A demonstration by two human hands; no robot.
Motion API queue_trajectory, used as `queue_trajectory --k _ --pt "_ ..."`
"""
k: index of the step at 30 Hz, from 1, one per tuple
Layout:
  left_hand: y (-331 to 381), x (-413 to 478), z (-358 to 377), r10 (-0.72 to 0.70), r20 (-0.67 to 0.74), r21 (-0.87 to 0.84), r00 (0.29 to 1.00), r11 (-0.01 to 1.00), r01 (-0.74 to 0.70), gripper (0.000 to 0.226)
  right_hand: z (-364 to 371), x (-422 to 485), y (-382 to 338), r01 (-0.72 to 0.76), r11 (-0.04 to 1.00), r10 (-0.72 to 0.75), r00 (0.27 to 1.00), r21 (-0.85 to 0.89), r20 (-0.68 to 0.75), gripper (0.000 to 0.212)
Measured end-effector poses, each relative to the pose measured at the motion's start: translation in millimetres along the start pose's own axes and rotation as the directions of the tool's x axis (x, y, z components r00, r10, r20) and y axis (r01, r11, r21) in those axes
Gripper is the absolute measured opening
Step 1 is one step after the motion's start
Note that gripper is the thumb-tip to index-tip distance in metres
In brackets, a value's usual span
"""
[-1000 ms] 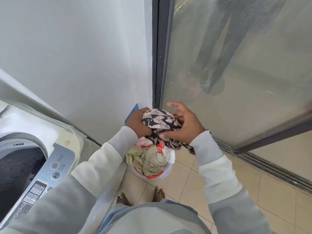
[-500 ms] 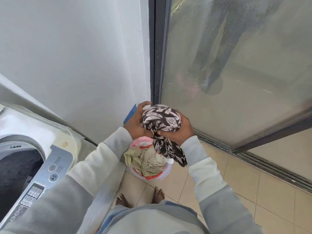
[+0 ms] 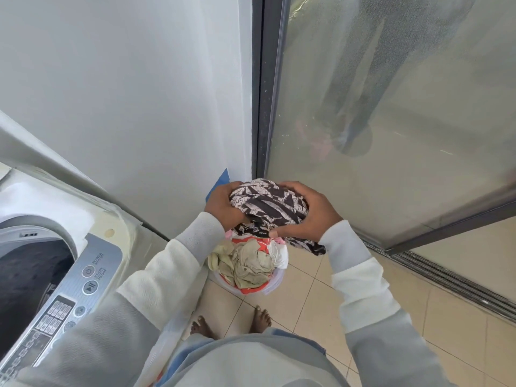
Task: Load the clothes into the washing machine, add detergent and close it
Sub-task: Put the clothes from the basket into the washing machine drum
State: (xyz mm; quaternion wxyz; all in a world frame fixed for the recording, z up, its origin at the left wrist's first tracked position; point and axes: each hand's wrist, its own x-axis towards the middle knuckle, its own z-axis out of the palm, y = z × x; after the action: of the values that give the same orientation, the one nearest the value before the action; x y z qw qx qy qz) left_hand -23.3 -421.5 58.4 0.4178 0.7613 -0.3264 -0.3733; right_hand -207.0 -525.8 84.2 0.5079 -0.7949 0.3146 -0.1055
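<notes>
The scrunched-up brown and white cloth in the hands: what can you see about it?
The dark brown and pale pink-white patterned cloth looks thin and soft, printed with bold streaks and leafy shapes. It is bunched into a loose ball, with one crumpled end hanging below at the right. The left hand and the right hand grip it from opposite sides, fingers curled over the fabric. It is held above the round white plastic basket of other clothes on the tiled floor.

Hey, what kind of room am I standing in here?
Probably a home laundry corner: an open top-loading washing machine, a basket of clothes on the tiled floor, and a sliding glass door beside it.
</notes>
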Motion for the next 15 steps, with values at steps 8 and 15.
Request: queue_trajectory --k 8,15 --pt "-1 -8 22 -0.131 0.018 -0.450 0.991 0.884 0.125 0.067 37 5 16 0.134 0.895 -0.034 0.972 0.425 -0.234 0.081" --pt "-2 -10 -10 0.220 0.245 -0.048 0.944 0.975 -0.215 0.110 21 14 1 -0.042 0.999 0.046 0.986 0.029 -0.160 0.066"
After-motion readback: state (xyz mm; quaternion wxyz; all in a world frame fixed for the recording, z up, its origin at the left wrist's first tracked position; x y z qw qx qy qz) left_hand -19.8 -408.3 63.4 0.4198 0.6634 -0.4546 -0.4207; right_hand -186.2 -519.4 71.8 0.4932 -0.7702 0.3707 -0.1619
